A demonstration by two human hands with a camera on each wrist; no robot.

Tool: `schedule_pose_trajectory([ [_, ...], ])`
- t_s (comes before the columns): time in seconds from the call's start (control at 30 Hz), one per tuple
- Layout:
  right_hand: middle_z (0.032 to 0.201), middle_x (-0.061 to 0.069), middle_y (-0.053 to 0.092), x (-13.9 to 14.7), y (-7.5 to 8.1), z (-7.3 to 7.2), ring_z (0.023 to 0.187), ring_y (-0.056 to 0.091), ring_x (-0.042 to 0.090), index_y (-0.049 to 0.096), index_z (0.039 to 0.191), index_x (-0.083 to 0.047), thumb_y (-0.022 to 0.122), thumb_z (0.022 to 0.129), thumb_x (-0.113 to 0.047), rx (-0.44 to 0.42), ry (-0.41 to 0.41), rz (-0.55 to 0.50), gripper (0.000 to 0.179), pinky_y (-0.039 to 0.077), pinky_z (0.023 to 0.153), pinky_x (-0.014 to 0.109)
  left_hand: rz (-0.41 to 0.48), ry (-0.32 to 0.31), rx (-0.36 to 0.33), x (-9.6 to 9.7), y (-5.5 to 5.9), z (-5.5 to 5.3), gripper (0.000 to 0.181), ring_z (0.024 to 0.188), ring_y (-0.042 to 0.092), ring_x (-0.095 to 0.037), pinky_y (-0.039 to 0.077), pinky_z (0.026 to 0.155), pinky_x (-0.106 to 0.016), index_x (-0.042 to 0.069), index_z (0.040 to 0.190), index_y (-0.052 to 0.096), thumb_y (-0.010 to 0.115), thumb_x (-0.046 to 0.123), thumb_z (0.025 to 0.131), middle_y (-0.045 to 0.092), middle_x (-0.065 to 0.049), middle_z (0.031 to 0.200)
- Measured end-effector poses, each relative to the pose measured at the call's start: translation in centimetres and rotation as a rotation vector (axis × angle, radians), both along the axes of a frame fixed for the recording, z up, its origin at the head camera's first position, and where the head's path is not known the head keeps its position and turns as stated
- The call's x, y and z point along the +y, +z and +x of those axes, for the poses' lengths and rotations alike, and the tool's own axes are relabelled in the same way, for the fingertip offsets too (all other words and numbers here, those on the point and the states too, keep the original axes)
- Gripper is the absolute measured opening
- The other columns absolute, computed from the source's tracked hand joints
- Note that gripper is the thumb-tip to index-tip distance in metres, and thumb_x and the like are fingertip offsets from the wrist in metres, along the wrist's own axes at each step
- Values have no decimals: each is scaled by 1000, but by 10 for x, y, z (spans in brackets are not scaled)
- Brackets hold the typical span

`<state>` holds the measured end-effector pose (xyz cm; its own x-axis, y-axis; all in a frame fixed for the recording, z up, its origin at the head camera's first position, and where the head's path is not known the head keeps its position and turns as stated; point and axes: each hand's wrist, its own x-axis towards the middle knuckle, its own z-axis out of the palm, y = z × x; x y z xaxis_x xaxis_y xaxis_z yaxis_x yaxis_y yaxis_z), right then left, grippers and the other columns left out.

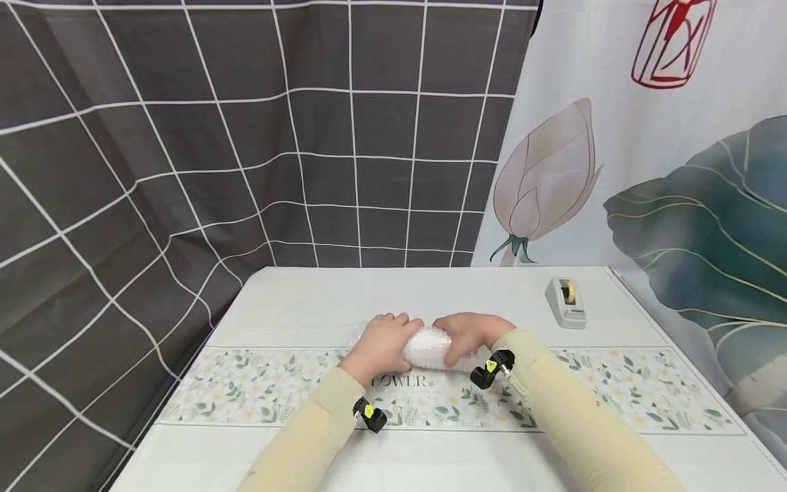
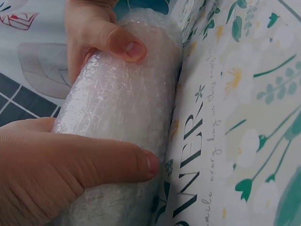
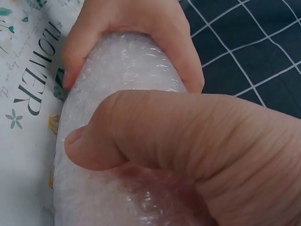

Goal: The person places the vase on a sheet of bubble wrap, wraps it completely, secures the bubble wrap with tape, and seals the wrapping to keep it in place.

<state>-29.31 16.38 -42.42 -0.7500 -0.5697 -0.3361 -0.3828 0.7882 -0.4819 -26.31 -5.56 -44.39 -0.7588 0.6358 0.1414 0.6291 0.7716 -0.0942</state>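
A roll-shaped bundle in bubble wrap lies crosswise on the table, over the flowered band of the cloth. My left hand grips its left part, thumb on the near side and fingers over the top. Toward the other end, my right hand holds it the same way. Both thumbs press on the wrap in the left wrist view, where the bundle looks whitish with a pinkish tint near the far end. What is inside the wrap is hidden. In the right wrist view the right thumb lies across the bundle.
A grey tape dispenser with a yellowish roll stands at the back right of the table. The white tablecloth has a printed flower band. A dark checked curtain hangs behind and at the left, a white printed one at the right.
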Motion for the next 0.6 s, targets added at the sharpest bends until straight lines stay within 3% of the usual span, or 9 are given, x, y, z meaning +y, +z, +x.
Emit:
schedule_pose_trajectory([
  [0.17,116,0,65,4,4,3,103,59,19,56,137,-9,85,62,-23,47,37,-13,82,48,96,44,-9,-21,-7,2,0,-6,78,97,63,-23,53,89,-39,21,133,57,88,43,65,65,-1,115],
  [0.3,123,8,64,6,9,9,109,59,24,50,143,-6,87,64,-27,148,79,2,90,48,98,47,-5,-15,-47,2,1,-11,76,94,64,-23,54,84,-39,21,131,58,88,42,64,66,0,114],
  [0.6,117,11,64,5,10,26,101,63,28,50,143,-4,89,63,-38,443,123,74,95,53,90,47,34,43,-298,3,11,-18,77,98,67,-18,53,91,-38,20,133,59,90,37,64,71,3,114],
])
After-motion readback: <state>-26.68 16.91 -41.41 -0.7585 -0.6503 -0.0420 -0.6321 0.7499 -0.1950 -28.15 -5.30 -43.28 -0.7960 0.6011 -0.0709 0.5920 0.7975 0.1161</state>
